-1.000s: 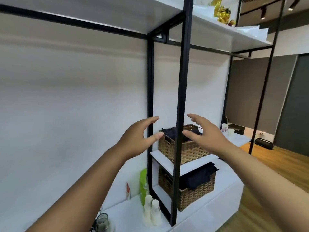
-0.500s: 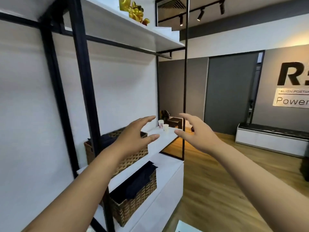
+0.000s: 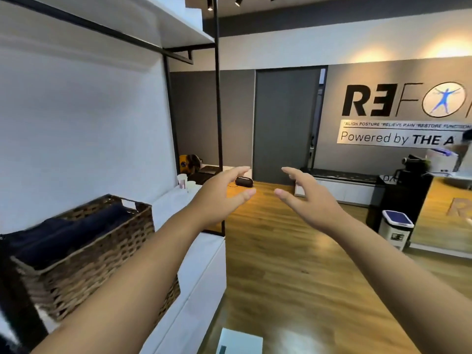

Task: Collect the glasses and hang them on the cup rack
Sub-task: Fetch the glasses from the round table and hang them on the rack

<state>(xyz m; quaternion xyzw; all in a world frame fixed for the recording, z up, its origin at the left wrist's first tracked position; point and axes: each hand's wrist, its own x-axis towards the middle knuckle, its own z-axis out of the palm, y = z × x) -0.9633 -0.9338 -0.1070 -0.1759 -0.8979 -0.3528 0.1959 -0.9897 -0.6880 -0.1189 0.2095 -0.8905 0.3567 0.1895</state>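
A wooden floor [image 3: 293, 251] fills the right and middle of the scene, running to a far grey wall with a large sign [image 3: 406, 116] and a dark door [image 3: 286, 123]. On the left stands a white shelving unit with a black metal frame [image 3: 217, 98]; its white shelf [image 3: 201, 264] carries a woven basket [image 3: 84, 256] at the near left, with dark folded cloth [image 3: 63, 233] lying inside it. At the far right a black cabinet [image 3: 398, 198] stands beside a small white bin with a blue lid [image 3: 396, 226].

Both bare forearms reach forward from the near edge into the middle of the view. The left hand [image 3: 219, 195] is held over the far end of the shelf, its grip spread, thumb below and fingers above, closed on nothing. The right hand [image 3: 309, 198] is just beside it over the floor, its grip likewise spread and empty; the two hands face each other, apart.

No drinking glasses or cup rack can be made out here. Two small pale cups [image 3: 186, 181] stand on the far end of the shelf, left of the left hand. A small dark oval object [image 3: 244, 181] lies on the far floor between the hands.
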